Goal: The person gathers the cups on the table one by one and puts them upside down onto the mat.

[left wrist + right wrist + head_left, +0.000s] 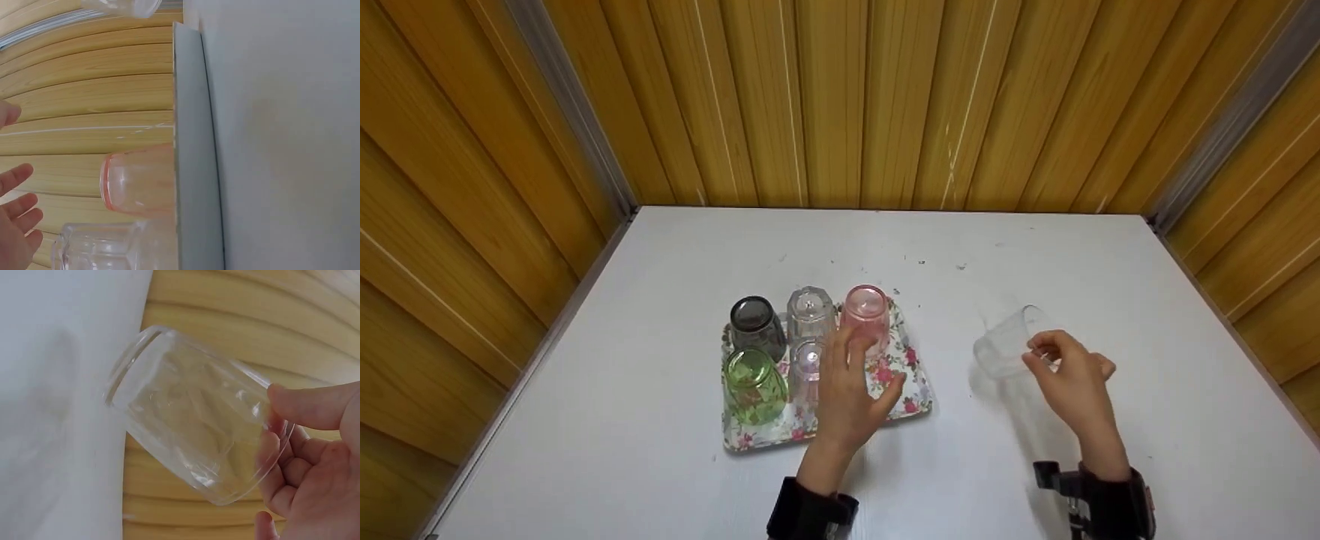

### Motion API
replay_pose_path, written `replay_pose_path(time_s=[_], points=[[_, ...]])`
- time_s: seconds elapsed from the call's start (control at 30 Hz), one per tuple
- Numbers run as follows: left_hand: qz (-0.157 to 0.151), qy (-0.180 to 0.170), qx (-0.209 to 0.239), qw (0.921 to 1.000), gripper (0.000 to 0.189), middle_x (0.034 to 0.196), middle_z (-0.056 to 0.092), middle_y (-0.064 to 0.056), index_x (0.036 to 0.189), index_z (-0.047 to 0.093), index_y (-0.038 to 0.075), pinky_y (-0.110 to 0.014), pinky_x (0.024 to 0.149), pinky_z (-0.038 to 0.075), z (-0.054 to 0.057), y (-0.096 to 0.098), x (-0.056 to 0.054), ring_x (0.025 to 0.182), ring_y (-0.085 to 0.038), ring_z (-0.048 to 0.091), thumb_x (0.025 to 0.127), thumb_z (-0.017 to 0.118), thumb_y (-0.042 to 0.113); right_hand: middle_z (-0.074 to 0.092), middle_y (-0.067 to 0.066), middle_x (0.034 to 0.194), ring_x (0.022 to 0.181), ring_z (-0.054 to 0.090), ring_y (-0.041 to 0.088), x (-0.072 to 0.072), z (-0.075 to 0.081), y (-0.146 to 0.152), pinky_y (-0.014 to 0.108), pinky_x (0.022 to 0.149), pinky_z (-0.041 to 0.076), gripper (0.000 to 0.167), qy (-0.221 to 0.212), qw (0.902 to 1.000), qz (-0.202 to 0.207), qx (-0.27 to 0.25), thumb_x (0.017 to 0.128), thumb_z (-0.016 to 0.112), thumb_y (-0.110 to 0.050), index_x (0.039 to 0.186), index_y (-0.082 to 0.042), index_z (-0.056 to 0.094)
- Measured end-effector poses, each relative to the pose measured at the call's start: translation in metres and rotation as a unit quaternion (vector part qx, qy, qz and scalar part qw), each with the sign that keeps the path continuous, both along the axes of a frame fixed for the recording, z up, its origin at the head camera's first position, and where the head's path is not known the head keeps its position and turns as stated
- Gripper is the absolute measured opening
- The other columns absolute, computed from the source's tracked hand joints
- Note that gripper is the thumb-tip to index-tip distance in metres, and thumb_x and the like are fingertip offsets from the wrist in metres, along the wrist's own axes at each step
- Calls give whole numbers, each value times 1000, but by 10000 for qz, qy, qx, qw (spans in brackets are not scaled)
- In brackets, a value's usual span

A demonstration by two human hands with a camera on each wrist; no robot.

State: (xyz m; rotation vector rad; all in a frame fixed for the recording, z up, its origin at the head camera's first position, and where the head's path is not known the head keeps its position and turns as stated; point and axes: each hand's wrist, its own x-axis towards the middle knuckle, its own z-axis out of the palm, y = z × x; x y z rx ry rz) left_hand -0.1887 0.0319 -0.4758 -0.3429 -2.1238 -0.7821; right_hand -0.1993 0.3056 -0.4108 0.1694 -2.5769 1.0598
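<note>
My right hand (1072, 382) pinches a clear drinking glass (1000, 351) by its rim, thumb against fingers. The right wrist view shows this glass (185, 410) tilted, its thick base pointing away from the hand. My left hand (846, 397) hovers over the front of a floral tray (911, 406), fingers spread, holding nothing. Upside down on the tray stand a dark grey glass (756, 324), a clear faceted glass (810, 311), a pink glass (866, 307), a green glass (754, 386) and a pale clear glass (808, 367). The left hand partly hides the pale and pink ones.
The tray lies on a white table (645, 360), left of the held glass. Yellow wood-look panels (825, 105) rise behind the table and along both sides. Small dark marks (960, 266) dot the tabletop near the back.
</note>
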Motion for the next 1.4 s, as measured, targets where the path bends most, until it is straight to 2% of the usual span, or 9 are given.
replay_pose_path(time_s=[0.07, 0.13, 0.2, 0.43, 0.63, 0.8, 0.97, 1.2, 1.4], points=[[-282, -226, -61, 9993, 67, 133, 57, -18, 124, 59, 2, -50, 103, 48, -1, 4, 2, 124, -33, 55, 74, 91, 32, 68, 15, 90, 87, 59, 20, 5, 1, -13, 44, 96, 29, 13, 13, 9993, 308, -226, 93, 71, 4, 103, 7, 64], [-429, -500, -121, 9978, 75, 132, 60, -16, 130, 57, 0, -49, 102, 49, -1, 8, 4, 123, -32, 57, 74, 91, 37, 67, 9, 91, 87, 56, 11, 10, 1, -25, 29, 88, 38, 13, -49, 9970, 531, -566, 93, 71, 4, 104, 6, 64], [-519, -825, -113, 9952, 83, 133, 62, -17, 136, 55, -2, -47, 104, 49, -2, 10, 5, 124, -32, 59, 75, 91, 42, 64, 5, 93, 88, 54, 6, 14, 1, -35, 22, 80, 43, 12, -152, 9921, 730, -1009, 94, 70, 5, 104, 6, 63], [-975, -1846, 59, 9779, 93, 138, 62, -17, 146, 48, -3, -47, 106, 48, -1, 17, 6, 125, -32, 60, 76, 91, 42, 60, -1, 96, 93, 54, 8, 17, -5, -55, 20, 86, 42, 13, -423, 9647, 1286, -2261, 97, 64, 8, 107, 14, 59], [-1076, -1796, 373, 9771, 79, 126, 67, -17, 141, 52, -6, -47, 99, 52, -2, 18, 7, 115, -32, 65, 81, 90, 27, 60, -3, 97, 96, 55, 10, 15, -14, -58, 22, 88, 42, 18, -524, 9454, 1514, -2839, 98, 61, 9, 110, 20, 54], [-1150, -1733, 764, 9751, 71, 126, 67, -16, 139, 54, -4, -43, 98, 54, 0, 16, 5, 113, -29, 66, 81, 89, 19, 62, -1, 98, 98, 56, 10, 13, -23, -60, 21, 89, 43, 24, -461, 9382, 1446, -3110, 98, 64, 6, 112, 22, 53], [-1343, -1776, 1231, 9671, 70, 130, 64, -15, 138, 54, -2, -43, 103, 52, 0, 13, 4, 119, -30, 63, 79, 89, 12, 61, 4, 100, 98, 55, 9, 11, -33, -65, 21, 92, 41, 26, -106, 9393, 1481, -3093, 99, 64, 4, 113, 21, 51], [-1539, -2005, 1895, 9488, 70, 128, 55, -16, 137, 53, -1, -44, 103, 52, 0, 13, 5, 120, -34, 61, 79, 89, 10, 61, 9, 101, 97, 54, 5, 8, -44, -75, 18, 91, 40, 23, 678, 9722, 890, -2057, 97, 64, 7, 119, 11, 60], [-1689, -1893, 2251, 9407, 68, 127, 52, -17, 136, 51, -1, -44, 101, 54, -1, 14, 5, 114, -36, 62, 79, 89, 8, 62, 12, 105, 100, 52, 11, 10, -50, -78, 23, 91, 39, 35, 1011, 9824, 649, -1431, 97, 64, 6, 133, 6, 62]])
